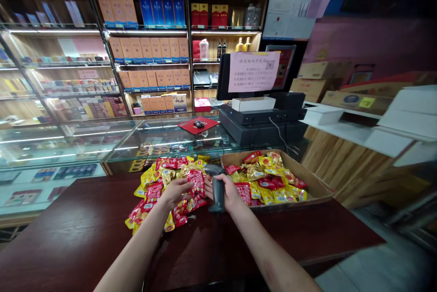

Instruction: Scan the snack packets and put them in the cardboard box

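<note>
My left hand [176,193] pinches the edge of a red snack packet [196,182], held up above a loose pile of packets. In my right hand [229,195] is a dark barcode scanner [217,192], its handle against my palm and its head tilted toward the left. Some fingers of this hand stretch out behind the handle, close to the red packet. Beneath and left of my left hand spreads the pile of red and yellow snack packets [153,191]. A shallow cardboard box [317,187], holding several more such packets, sits right of the scanner.
The packets and box rest on a dark brown table [68,224]. Behind it stands a glass display counter [153,135] with a red mouse pad [191,125], a computer mouse [198,124] and a monitor [223,76] bearing a pink notice [251,73]. Shelves of boxed goods line the wall.
</note>
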A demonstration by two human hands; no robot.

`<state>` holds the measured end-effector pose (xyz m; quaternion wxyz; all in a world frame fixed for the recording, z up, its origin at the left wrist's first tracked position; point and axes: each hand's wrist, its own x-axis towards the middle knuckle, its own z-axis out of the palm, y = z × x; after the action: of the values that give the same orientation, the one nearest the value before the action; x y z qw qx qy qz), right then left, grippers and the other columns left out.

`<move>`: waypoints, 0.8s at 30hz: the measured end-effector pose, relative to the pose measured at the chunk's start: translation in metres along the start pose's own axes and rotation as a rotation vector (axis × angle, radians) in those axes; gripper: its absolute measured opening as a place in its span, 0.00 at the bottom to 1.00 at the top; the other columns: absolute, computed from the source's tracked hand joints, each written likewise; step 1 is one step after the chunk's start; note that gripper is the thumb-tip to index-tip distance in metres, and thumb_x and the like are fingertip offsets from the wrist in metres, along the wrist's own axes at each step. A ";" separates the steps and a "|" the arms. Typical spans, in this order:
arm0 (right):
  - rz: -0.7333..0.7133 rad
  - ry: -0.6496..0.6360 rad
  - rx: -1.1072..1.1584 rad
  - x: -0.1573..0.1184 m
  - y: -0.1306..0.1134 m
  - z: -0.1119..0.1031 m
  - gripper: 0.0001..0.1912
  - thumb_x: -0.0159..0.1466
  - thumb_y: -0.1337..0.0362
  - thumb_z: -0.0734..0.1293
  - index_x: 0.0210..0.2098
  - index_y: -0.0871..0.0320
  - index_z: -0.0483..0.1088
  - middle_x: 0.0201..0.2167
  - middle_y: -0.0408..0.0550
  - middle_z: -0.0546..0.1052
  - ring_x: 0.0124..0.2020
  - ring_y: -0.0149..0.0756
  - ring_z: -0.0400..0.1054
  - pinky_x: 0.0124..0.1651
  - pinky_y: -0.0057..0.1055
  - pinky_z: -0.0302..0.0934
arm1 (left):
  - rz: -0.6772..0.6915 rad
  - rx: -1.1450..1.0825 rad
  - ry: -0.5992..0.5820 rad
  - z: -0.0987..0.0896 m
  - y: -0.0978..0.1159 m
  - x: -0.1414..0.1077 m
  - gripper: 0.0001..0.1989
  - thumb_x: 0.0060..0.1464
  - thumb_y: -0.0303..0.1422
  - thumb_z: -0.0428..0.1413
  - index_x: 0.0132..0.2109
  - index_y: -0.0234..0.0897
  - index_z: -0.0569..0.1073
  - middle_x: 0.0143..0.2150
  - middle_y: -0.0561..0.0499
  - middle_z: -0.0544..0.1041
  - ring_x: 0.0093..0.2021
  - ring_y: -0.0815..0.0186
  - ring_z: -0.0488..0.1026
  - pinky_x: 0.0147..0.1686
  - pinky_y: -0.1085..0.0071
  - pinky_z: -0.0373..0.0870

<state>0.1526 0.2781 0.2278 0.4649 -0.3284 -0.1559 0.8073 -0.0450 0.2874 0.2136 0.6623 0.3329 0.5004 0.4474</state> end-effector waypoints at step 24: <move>-0.188 0.292 -0.024 -0.051 -0.114 -0.064 0.05 0.60 0.65 0.65 0.31 0.60 0.68 0.32 0.53 0.78 0.35 0.38 0.76 0.43 0.41 0.71 | -0.074 0.026 -0.236 0.150 0.008 0.056 0.11 0.44 0.24 0.67 0.34 0.31 0.72 0.28 0.48 0.78 0.26 0.68 0.75 0.30 0.70 0.76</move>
<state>0.2880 0.2905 0.2642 0.5520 -0.4318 -0.1261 0.7021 0.1021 0.3437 0.2418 0.7281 0.3733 0.4367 0.3739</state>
